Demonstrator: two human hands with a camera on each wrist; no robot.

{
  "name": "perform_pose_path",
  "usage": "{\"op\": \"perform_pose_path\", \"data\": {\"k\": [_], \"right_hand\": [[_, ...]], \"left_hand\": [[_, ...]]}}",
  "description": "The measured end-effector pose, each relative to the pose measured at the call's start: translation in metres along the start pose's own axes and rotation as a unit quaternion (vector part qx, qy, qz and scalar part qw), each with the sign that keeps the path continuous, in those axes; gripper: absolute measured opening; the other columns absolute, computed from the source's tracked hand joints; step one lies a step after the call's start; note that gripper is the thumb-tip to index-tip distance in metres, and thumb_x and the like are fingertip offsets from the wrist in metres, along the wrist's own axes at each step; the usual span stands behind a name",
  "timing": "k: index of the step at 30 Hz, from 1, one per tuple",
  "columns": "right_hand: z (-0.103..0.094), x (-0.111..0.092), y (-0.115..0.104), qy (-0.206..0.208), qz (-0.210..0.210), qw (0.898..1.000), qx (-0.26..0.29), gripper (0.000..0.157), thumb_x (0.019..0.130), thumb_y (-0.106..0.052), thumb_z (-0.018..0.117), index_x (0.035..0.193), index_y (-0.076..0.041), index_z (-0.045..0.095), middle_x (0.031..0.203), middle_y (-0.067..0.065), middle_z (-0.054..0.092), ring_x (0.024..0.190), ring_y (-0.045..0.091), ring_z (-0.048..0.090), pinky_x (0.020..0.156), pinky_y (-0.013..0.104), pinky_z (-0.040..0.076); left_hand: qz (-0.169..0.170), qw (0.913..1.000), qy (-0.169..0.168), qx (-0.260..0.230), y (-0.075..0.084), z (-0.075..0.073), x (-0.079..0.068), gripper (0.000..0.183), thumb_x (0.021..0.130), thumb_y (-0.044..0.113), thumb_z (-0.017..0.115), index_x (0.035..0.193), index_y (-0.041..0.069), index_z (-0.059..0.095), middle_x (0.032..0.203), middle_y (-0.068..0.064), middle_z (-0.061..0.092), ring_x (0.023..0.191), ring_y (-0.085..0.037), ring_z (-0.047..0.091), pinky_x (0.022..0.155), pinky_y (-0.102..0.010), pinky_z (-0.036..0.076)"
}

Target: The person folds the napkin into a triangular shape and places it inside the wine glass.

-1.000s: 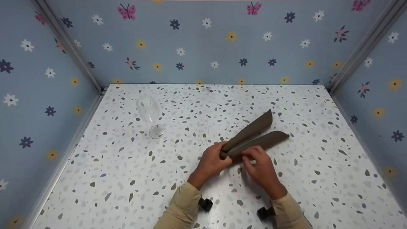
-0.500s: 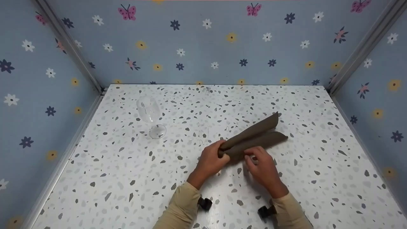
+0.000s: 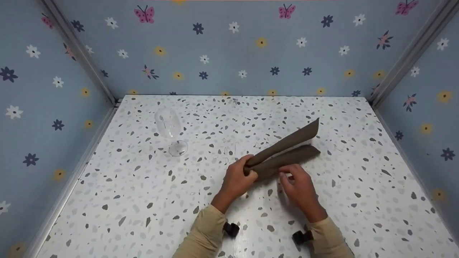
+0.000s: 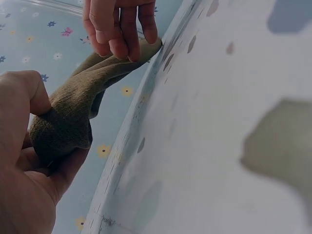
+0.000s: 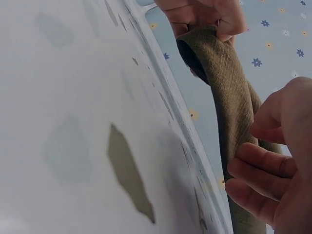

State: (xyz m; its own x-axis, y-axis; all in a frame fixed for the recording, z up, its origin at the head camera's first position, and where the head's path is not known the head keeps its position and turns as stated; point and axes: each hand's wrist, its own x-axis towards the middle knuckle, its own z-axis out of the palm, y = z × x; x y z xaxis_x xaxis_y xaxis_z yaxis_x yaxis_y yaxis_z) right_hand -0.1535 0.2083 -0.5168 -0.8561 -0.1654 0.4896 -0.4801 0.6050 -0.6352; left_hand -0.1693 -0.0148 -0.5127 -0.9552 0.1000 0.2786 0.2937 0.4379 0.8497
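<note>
A brown cloth napkin [image 3: 276, 161] is gathered into a narrow bundle at its near end. From there it spreads into two long folded flaps pointing to the far right. My left hand [image 3: 237, 181] grips the gathered end, its thumb pressing from above in the left wrist view, where the woven cloth [image 4: 73, 102] bunches between the fingers. Along the lower flap is my right hand [image 3: 299, 184]. In the right wrist view, the loosely bent fingers [image 5: 256, 168] of that hand lie against the side of the napkin, and a hollow fold shows at the gripped end.
A clear stemmed wine glass [image 3: 168, 123] stands on its round foot at the left of the speckled white table [image 3: 125, 172]. Blue flowered panels [image 3: 229, 50] enclose the table's back and sides. Black wrist mounts [image 3: 231, 230] stick out from both sleeves.
The napkin's upper flap has swung outward to the right, and its lower tip has drawn in slightly. My right hand has slid a little to the right; the left keeps its grip.
</note>
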Motion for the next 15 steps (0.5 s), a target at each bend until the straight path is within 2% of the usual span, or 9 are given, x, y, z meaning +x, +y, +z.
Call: {"op": "perform_pose_path", "data": {"k": [7,11,15], "right_hand": [[-0.0021,-0.0001,-0.0004,0.003,0.020,1.000,0.008,0.009,0.094,-0.005,0.068,0.102,-0.003,0.073,0.097,0.003,0.065,0.091,0.016,0.065,0.072,0.037,0.057],[-0.0030,0.0001,-0.0023,0.003,0.052,0.998,0.016,0.014,0.098,-0.012,0.065,0.107,-0.004,0.073,0.101,0.003,0.067,0.091,0.015,0.065,0.073,0.035,0.057],[-0.0034,0.0005,-0.0037,0.000,0.092,0.995,0.032,0.025,0.100,-0.019,0.063,0.119,-0.002,0.069,0.109,0.006,0.068,0.098,0.017,0.065,0.077,0.036,0.056]], "left_hand": [[0.000,0.9995,0.018,-0.028,0.0004,-0.0004,-0.0006,0.055,0.082,0.007,0.058,0.137,0.005,0.060,0.126,-0.008,0.066,0.098,-0.019,0.061,0.084,-0.034,0.050],[0.016,0.9990,0.019,-0.036,0.0001,-0.0008,0.0000,0.055,0.082,0.006,0.058,0.137,0.004,0.060,0.126,-0.008,0.065,0.097,-0.018,0.060,0.082,-0.033,0.050],[0.031,0.9982,0.020,-0.047,0.0009,-0.0017,-0.0002,0.053,0.081,0.005,0.059,0.135,0.004,0.062,0.124,-0.007,0.066,0.096,-0.018,0.061,0.080,-0.032,0.050]]}}
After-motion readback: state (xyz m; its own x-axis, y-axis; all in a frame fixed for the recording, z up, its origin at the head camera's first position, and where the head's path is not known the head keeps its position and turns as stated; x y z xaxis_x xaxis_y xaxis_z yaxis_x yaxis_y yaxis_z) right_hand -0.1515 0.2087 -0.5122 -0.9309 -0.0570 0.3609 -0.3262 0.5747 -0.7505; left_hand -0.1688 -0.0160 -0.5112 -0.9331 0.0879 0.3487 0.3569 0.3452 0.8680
